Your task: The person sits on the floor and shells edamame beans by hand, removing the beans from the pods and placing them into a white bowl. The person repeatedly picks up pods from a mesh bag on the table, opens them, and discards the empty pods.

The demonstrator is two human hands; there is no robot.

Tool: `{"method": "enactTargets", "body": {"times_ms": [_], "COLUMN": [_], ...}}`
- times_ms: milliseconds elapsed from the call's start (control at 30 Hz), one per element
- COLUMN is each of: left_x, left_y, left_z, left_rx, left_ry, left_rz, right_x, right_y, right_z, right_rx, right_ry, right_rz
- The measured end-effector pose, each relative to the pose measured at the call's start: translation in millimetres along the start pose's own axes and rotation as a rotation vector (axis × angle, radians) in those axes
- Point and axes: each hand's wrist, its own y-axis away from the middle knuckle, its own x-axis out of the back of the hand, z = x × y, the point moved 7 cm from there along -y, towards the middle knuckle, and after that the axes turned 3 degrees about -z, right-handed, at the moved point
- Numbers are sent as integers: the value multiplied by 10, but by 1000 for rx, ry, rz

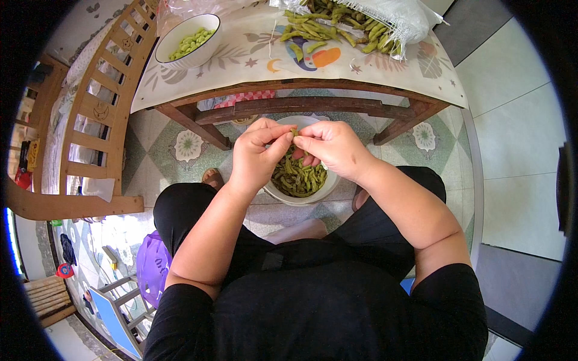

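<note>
My left hand and my right hand meet above a white bucket on the floor between my knees. Thumbs and fingertips of both pinch a small green-brown soybean pod, mostly covered by the fingers. Inside the bucket lies a heap of green and brownish pods. On the table's far left a white bowl with a dark rim holds shelled green beans. Unshelled pods spill from a white woven sack at the back.
The low wooden table has a printed cover and a crossbar beneath its near edge. A slatted wooden bed rail stands to the left. A purple bag hangs by a blue chair at lower left.
</note>
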Motion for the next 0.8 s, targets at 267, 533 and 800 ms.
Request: {"method": "enactTargets", "body": {"times_ms": [267,533,800], "left_x": [-16,-41,-27], "left_y": [-12,0,-3], "left_z": [-2,-30,-7], "left_rx": [17,43,51], "left_ry": [8,2,1], "left_rz": [-22,-34,-14], "right_x": [16,-4,-3], "right_y": [8,12,-2], "right_z": [-12,18,21], "right_rx": [-9,-74,-55], "right_ry": [22,46,20], "right_rz": [19,-11,20]}}
